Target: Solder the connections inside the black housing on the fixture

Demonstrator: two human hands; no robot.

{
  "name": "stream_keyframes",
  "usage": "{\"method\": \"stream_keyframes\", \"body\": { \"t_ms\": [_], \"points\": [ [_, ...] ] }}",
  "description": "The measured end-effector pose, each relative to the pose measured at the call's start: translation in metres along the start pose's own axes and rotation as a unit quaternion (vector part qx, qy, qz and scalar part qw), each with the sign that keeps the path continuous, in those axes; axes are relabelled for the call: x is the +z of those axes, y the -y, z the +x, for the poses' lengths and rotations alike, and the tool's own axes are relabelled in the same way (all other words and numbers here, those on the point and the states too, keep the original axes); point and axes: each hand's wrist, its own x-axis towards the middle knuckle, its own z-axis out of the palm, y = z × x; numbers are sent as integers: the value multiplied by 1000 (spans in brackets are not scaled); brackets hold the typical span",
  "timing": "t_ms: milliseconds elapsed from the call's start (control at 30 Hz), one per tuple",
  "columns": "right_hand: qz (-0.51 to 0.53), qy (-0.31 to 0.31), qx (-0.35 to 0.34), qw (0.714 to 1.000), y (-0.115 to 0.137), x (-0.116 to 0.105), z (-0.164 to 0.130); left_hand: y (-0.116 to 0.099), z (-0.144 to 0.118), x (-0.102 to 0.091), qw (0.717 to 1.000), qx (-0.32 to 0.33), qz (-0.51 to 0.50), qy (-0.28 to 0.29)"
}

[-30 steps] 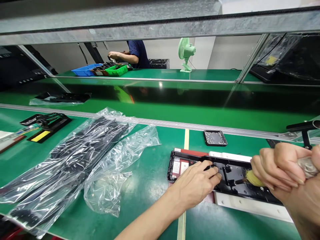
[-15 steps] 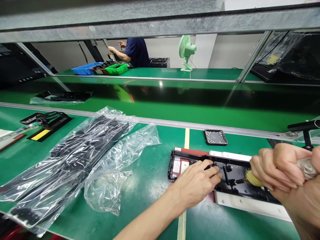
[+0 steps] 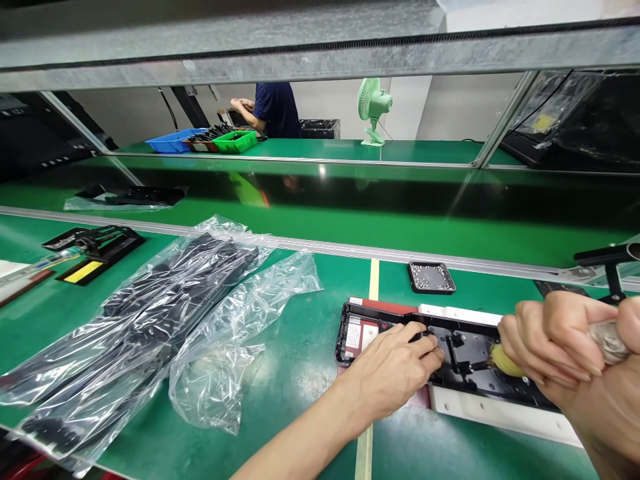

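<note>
A long black plastic housing [image 3: 463, 350] lies in a white fixture [image 3: 500, 415] on the green bench. My left hand [image 3: 395, 370] rests on the housing's left part, fingertips pressing a small black piece inside it. My right hand [image 3: 560, 340] is closed around a tool with a yellow tip [image 3: 503, 360], which touches the housing's middle. A label [image 3: 353, 333] sits at the housing's left end.
Clear plastic bags holding black parts [image 3: 150, 313] lie at left. A small black tray of screws [image 3: 431, 277] sits behind the housing. A black part with a yellow sticker [image 3: 93, 250] is far left. Across the line, another person [image 3: 273, 110] works near blue and green bins [image 3: 200, 140] and a green fan [image 3: 374, 107].
My hands have stayed almost still on the housing. The person across the line has moved their arms.
</note>
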Motion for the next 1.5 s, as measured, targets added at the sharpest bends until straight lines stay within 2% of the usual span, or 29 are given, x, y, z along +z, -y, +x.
{"method": "stream_keyframes", "body": {
  "t_ms": [433,800,1067,1167,1367,1500],
  "points": [
    [2,10,0,1000,3,2,-1,-1,0,-2,1000,-3,3,-3],
    [10,-6,5,1000,3,3,0,-1,0,-3,1000,-3,-8,-1],
    [-5,15,7,1000,7,6,1,-1,0,-4,1000,-4,-6,-4],
    [-7,35,8,999,4,-2,-1,-1,0,-3,1000,-3,-6,-1],
    [39,69,27,996,-9,-36,-11,-1,-1,-3,1000,-4,-9,3],
    [25,101,28,994,-5,-38,-10,-1,-2,-4,1000,-6,-16,6]
  ]
}}
